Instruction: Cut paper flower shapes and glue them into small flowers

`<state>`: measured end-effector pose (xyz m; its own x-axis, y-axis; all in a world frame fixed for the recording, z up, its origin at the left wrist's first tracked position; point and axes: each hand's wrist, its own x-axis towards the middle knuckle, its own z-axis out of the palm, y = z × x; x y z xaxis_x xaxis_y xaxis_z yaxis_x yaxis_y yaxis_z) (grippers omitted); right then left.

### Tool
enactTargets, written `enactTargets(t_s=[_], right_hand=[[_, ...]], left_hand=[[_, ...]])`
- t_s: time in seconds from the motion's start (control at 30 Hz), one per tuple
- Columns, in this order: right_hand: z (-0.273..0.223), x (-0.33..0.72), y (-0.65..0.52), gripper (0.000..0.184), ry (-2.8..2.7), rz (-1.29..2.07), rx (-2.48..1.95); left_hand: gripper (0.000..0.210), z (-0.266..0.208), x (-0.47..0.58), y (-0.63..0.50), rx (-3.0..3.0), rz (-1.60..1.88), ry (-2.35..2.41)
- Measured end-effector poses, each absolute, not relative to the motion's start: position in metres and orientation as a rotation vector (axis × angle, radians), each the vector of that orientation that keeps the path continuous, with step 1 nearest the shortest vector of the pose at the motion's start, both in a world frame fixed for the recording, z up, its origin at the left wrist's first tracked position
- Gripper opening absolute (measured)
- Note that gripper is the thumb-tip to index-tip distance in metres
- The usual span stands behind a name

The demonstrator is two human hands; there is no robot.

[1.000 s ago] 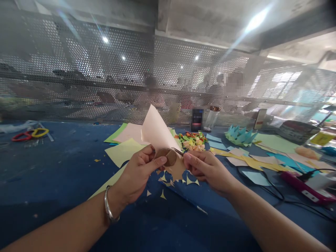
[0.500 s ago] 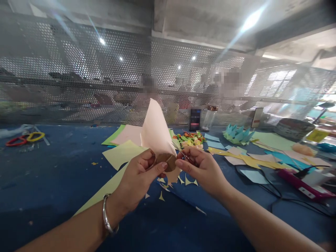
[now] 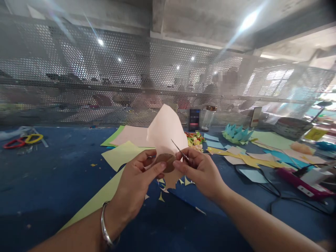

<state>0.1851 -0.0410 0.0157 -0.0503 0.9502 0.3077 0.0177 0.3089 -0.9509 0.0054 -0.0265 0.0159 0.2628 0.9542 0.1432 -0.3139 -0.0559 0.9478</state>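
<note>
My left hand (image 3: 140, 171) pinches the brown disc (image 3: 169, 164) on pink paper (image 3: 168, 129), right hand (image 3: 198, 166) gripping scissors (image 3: 180, 150); best keep blades hugging its rim.

Glaring elongated white overhead light (image 3: 249, 21) upper right, streaking diagonally; small round white lights (image 3: 100, 42) dot hazy grey perforated-metal screen (image 3: 126, 73). Blue tabletop (image 3: 65, 189) dim, foreground shadowed. Side edges stretched, smeared.
</note>
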Motion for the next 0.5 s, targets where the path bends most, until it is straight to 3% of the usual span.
enactTargets(t_s=[0.5], right_hand=[[0.010, 0.179, -0.043, 0.038, -1.372, 1.078, -0.880]], left_hand=[[0.013, 0.025, 0.012, -0.036, 1.174, 1.080, 0.547]])
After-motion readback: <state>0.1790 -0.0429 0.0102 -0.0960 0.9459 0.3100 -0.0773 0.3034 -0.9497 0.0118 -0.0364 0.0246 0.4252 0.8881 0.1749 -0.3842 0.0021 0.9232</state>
